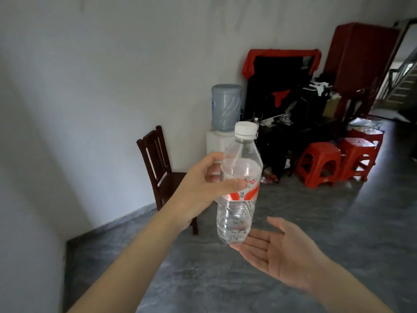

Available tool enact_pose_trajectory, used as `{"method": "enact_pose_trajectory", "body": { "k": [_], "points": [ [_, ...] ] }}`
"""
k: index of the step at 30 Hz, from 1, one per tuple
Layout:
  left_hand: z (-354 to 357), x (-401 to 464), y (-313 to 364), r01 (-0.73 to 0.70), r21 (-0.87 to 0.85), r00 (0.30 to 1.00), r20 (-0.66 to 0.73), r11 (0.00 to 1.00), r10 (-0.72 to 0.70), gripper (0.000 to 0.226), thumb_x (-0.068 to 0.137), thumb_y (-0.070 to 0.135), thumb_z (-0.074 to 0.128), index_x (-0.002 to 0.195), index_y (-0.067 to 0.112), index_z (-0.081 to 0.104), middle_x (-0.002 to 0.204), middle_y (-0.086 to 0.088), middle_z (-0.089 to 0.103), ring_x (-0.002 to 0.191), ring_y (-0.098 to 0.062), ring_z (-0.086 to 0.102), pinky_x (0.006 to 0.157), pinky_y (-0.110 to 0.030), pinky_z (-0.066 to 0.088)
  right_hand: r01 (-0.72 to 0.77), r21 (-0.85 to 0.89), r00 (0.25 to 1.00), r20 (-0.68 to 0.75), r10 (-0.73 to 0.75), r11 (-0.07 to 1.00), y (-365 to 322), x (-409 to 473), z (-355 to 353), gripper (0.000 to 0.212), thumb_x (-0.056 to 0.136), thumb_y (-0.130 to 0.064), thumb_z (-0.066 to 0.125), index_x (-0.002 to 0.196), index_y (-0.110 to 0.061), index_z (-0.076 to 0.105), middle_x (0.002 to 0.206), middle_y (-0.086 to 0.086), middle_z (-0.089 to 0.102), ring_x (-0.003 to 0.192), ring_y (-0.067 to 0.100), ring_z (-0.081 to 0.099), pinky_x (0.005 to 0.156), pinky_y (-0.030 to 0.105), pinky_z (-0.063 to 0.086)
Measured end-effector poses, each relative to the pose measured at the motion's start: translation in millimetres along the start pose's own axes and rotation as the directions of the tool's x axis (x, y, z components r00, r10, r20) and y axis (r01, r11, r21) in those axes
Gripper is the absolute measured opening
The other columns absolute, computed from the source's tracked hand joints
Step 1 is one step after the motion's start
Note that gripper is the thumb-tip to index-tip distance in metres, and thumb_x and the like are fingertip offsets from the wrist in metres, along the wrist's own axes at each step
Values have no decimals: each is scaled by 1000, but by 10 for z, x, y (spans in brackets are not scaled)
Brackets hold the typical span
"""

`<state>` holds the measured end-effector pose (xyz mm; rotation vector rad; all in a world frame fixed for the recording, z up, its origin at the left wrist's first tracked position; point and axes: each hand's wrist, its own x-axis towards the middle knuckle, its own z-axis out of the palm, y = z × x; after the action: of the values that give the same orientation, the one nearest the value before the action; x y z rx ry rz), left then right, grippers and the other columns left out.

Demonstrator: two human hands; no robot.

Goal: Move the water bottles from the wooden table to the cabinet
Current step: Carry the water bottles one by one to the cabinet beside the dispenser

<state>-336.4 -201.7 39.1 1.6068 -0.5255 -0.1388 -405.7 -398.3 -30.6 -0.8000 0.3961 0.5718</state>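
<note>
A clear water bottle (239, 184) with a white cap and a red-and-white label is held upright in mid-air, its long axis nearly vertical with the cap tipped slightly to the right. It is gripped around the labelled middle by the left hand (203, 184), thumb across the front and fingers wrapped behind. The right hand (277, 251) is spread flat, palm up, just beneath and to the right of the bottle's base; whether the base rests on the fingertips or hangs just clear of them cannot be told. The right hand grips nothing.

No worktop is seen in this view, so the bottle is judged to be in transit. A tall red cabinet (358, 62) is seen far off at the upper right, well apart from the bottle; it may be the destination, though that is not certain.

Between the bottle and that corner a dark wooden chair (158, 159), a water dispenser (225, 114), a cluttered dark shelf unit (291, 114) and red plastic stools (320, 163) are found. The bare floor (293, 211) to the right appears the clearer path.
</note>
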Motion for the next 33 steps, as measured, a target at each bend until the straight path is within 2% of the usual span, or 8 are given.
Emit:
{"method": "enact_pose_trajectory", "body": {
  "k": [2, 12, 15, 18, 21, 27, 31, 33],
  "points": [
    [107, 221, -57, -13, -14, 1000, 5, 1000, 13, 55, 62, 39, 88, 113, 36, 69, 116, 5, 75, 108, -17, 72, 86, -27, 60, 7, 11, 1000, -11, -7, 1000, -204, 76, -118, 62, 99, -41, 39, 130, 11, 51, 123, 32, 65, 109, 43, 67, 85, 49, 58],
    [334, 1218, -333, -49, 8, 999, 16, 999, 49, 49, 67, 46, 85, 114, 41, 69, 118, 8, 74, 115, -20, 69, 101, -46, 55, 20, 76, 1000, -12, -19, 997, -954, 555, -466, 63, 99, -42, 37, 128, 11, 55, 122, 30, 66, 107, 41, 69, 82, 44, 61],
    [280, 1556, -423, -51, -18, 998, 28, 999, 52, 49, 68, 45, 85, 115, 40, 70, 117, 8, 75, 111, -15, 71, 91, -33, 58, 9, 99, 1000, 12, -11, 995, -1148, 789, -516, 63, 98, -42, 39, 129, 10, 54, 123, 30, 65, 108, 41, 68, 79, 45, 62],
    [166, 1955, -478, -55, -57, 998, 34, 997, 57, 55, 69, 42, 83, 120, 30, 69, 115, 4, 76, 107, -15, 73, 83, -22, 57, 26, 105, 999, 40, -30, 994, -1408, 1052, -509, 62, 98, -42, 39, 129, 10, 53, 125, 30, 64, 110, 41, 67, 85, 47, 59],
    [57, 2410, -549, -76, -60, 996, 39, 995, 79, 57, 68, 42, 83, 121, 26, 69, 114, 1, 77, 106, -19, 74, 84, -28, 60, 67, 82, 997, 30, -69, 994, -1752, 1368, -462, 62, 99, -42, 36, 129, 10, 53, 124, 30, 65, 111, 40, 67, 87, 45, 59],
    [-145, 3380, -757, -94, 5, 994, 50, 996, 93, 55, 67, 48, 83, 118, 35, 68, 117, 6, 74, 110, -23, 71, 95, -50, 58, 91, 82, 996, -22, -90, 992, -2483, 2054, -425, 62, 101, -42, 34, 130, 9, 52, 123, 30, 65, 112, 40, 66, 94, 44, 53],
    [-223, 3919, -938, -96, -30, 993, 66, 995, 98, 54, 67, 45, 83, 117, 32, 69, 115, 5, 75, 107, -18, 72, 83, -33, 60, 110, 118, 993, -55, -104, 987, -2817, 2416, -478, 61, 101, -42, 34, 130, 8, 53, 122, 27, 67, 108, 37, 69, 88, 42, 58],
    [-221, 4157, -1037, -82, -35, 994, 75, 996, 85, 56, 66, 46, 82, 117, 31, 68, 114, 8, 75, 107, -16, 72, 83, -31, 60, 110, 141, 992, -79, -100, 984, -2968, 2556, -527, 60, 101, -42, 34, 128, 8, 55, 121, 27, 68, 106, 36, 70, 84, 40, 59]
  ]
}}
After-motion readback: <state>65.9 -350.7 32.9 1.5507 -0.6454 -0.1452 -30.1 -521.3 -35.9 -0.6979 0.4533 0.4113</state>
